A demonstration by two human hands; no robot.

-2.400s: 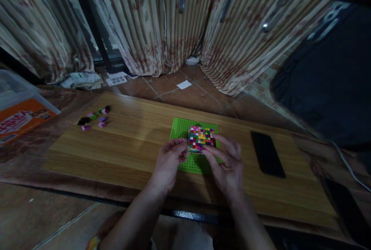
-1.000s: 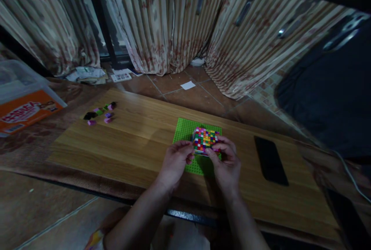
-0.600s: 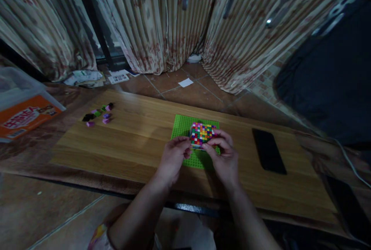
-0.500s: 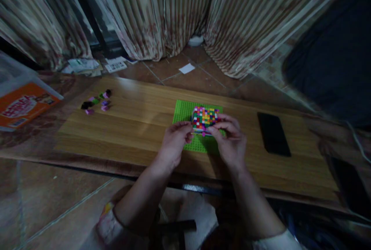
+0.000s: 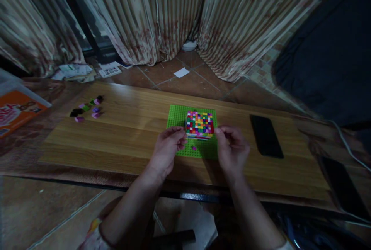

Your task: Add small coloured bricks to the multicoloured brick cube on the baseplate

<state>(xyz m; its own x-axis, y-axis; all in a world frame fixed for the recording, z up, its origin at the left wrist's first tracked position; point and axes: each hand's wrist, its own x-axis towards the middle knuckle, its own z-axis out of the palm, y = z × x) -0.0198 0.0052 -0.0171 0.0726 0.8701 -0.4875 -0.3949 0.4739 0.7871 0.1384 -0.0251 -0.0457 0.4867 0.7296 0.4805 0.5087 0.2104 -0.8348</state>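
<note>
A block of many-coloured toy bricks (image 5: pixel 199 123) sits over the green studded baseplate (image 5: pixel 177 115), its top a patchwork of small squares. My left hand (image 5: pixel 168 147) has its fingers curled in, thumb and fingertips against the block's left front corner. On the other side, my right hand (image 5: pixel 233 149) is beside the block's right front corner. Its thumb tip is close to the red edge, with a gap between the thumb and the bent fingers; contact is hard to tell. A small pink piece (image 5: pixel 194 148) lies on the baseplate in front of the block.
Several small pink, green, purple and black pieces (image 5: pixel 82 107) lie at the table's left. A black phone-like slab (image 5: pixel 266 136) rests right of my hand, another dark slab (image 5: pixel 342 182) near the right edge. A tub with an orange label (image 5: pixel 20 113) stands far left on the wooden table (image 5: pixel 130 126).
My right hand has drawn rightward off the block's front face and its fingers have loosened. The block's front and the pink piece before it now show. The whole view has shifted slightly.
</note>
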